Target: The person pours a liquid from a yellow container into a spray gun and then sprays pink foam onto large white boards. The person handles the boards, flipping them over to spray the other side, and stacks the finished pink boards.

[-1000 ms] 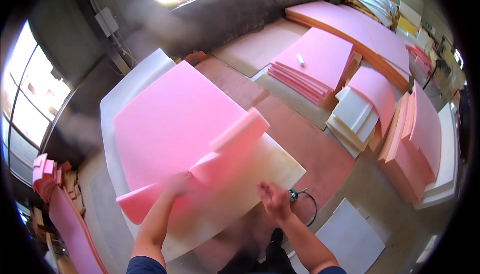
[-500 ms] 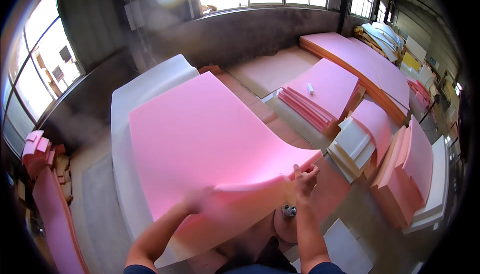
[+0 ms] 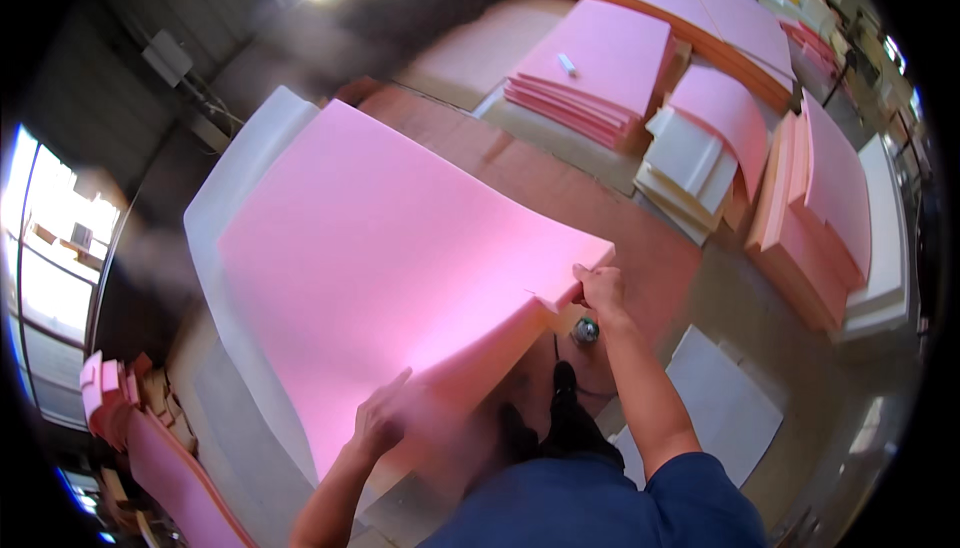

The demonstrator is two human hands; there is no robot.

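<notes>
A large pink foam sheet (image 3: 400, 218) slopes away from me, its near edge lifted and curved. Beneath it a white foam sheet (image 3: 215, 193) shows along the left and far side. At the right near corner, my right hand (image 3: 602, 290) grips the pink sheet, thumb on top and fingers curled under. Farther left, my left hand (image 3: 380, 420) is at the near edge, one finger lying along the top surface; a blurred patch hides part of its grip. A small notch or tear shows in the edge beside my right hand.
Stacked pink sheets (image 3: 600, 58) with a small white block (image 3: 567, 65) lie beyond on the right. Mixed foam piles (image 3: 690, 163) and upright slabs (image 3: 800, 228) stand nearer. A flat white panel (image 3: 725, 408) and a small can-like object (image 3: 585, 330) are on the floor by my feet.
My view has tilted down and turned. My right hand now grips the corner with the thumb over it. My left hand stays by the near edge and shows more clearly.
</notes>
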